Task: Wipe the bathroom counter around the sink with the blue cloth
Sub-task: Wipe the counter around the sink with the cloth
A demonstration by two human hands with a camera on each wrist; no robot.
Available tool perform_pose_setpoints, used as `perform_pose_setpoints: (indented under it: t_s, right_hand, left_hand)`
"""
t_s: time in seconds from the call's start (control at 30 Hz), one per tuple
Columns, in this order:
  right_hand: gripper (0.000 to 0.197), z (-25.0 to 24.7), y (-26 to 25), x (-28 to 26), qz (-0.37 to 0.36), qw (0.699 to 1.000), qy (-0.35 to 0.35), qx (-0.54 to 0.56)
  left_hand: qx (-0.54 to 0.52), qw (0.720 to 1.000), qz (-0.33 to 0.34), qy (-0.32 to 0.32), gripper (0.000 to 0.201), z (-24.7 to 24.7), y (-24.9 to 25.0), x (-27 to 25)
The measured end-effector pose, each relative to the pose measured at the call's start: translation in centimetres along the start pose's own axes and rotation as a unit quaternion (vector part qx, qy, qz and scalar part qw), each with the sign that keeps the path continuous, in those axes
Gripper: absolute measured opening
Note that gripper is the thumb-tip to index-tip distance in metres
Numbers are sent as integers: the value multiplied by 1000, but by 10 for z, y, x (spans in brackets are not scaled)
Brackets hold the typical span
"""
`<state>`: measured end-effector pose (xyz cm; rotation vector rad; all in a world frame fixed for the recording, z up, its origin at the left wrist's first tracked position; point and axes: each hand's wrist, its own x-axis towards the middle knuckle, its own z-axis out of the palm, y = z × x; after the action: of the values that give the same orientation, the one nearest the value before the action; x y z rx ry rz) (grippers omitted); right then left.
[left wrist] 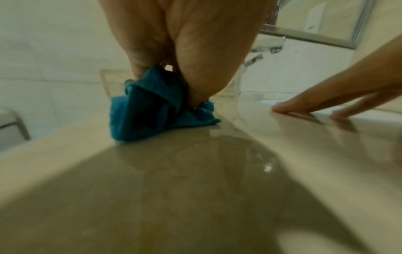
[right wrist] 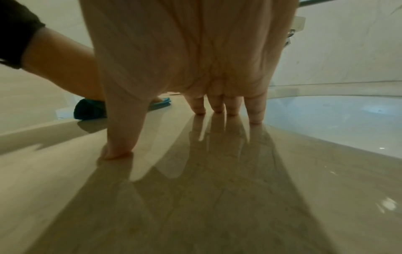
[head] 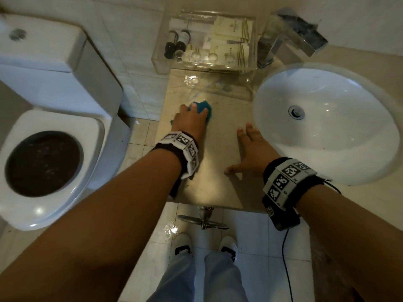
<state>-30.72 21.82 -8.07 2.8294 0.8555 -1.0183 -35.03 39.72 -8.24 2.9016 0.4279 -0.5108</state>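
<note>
We count one blue cloth (head: 201, 107), bunched under our left hand (head: 189, 123), whose fingers curl over and grip it against the bench (head: 218, 184), partway between the front edge and the back, towards the bench's left edge. Most of the cloth is hidden by the fingers; only crumpled folds stick out. Our right hand (head: 250, 153) rests flat on the bench with fingers straight and spread, holding nothing, just beside the rim of the one sink (head: 327, 123). At the back edge stands one clear tray (head: 160, 64) with two dark bottles (head: 177, 43) and several pale packets whose number we cannot make out through the glare. One tap (head: 285, 46) rises behind the sink, blurred. Left of the bench is one toilet (head: 48, 149), cut off by the frame.
</note>
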Motion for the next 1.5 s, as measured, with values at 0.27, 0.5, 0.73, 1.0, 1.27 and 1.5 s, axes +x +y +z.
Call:
perform_pose_setpoints:
  t_s: [0.27,0.5,0.73,1.0,1.27,1.5]
  right_hand:
    - [126,0,-1,2,0,1000,-2,1]
    - [123,2,2,2,-8,1000,-8,-1]
    - [125,2,1,4,-3,1000,0,6]
    - [125,1,2,3,-8,1000,-12,14]
    - [113,-19,-4,2,-8,999,23,25]
    - [123,-37,-17,27,-23,1000,0,18]
  left_hand:
    - [35,994,102,11,68,17,15,-9]
    - [-29,997,-58,47,48,-18,-21,29]
    - [43,990,132,5,52,1,49,32]
    - [1,999,-28,17,61,-17,-11,45]
    - [31,994,98,-26,65,1,10,14]
    - [-10,999,-38,1,54,-12,-44,-13]
